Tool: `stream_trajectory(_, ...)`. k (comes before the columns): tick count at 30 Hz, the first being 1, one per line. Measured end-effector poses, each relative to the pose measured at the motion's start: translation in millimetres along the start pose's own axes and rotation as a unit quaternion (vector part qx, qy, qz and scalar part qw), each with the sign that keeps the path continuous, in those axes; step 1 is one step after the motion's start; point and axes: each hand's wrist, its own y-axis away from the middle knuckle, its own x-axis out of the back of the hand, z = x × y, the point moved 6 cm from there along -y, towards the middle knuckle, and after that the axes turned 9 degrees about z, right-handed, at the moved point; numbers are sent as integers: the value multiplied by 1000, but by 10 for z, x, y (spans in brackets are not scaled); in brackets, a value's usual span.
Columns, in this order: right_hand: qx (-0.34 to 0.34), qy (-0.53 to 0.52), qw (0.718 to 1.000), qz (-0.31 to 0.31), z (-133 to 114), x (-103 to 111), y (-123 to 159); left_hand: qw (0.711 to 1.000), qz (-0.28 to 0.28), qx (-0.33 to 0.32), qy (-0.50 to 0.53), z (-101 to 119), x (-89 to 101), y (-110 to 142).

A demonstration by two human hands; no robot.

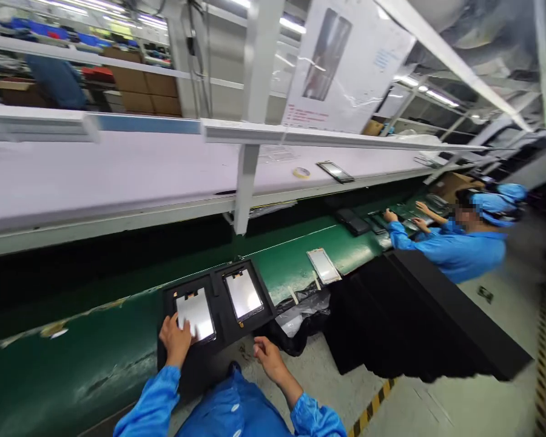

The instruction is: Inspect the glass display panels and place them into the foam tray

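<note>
A black tray (218,285) with two pockets lies on the green conveyor belt (95,358) in front of me. Each pocket holds a flat screen panel: the left panel (196,312) and the right panel (243,294). My left hand (175,340) rests on the near left corner of the left panel, fingers bent onto it. My right hand (267,358) hovers just off the tray's near edge, fingers loosely curled and holding nothing. Both arms wear blue sleeves.
A loose panel (324,265) lies on the belt to the right, beside crumpled black plastic (300,309) and a large black block (418,315). A co-worker in blue (455,243) handles trays farther along. Above the belt, a white shelf (118,170) carries a tape roll (301,173).
</note>
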Motion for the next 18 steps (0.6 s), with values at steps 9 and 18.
stream_trajectory(9,-26,283,944,166,-229,1630,-446,967,-78,-159,181,43,173,1197)
stream_trajectory(18,-52,423,884,195,-100,3135,-1671,932,-236,-58,268,349,-446,1987)
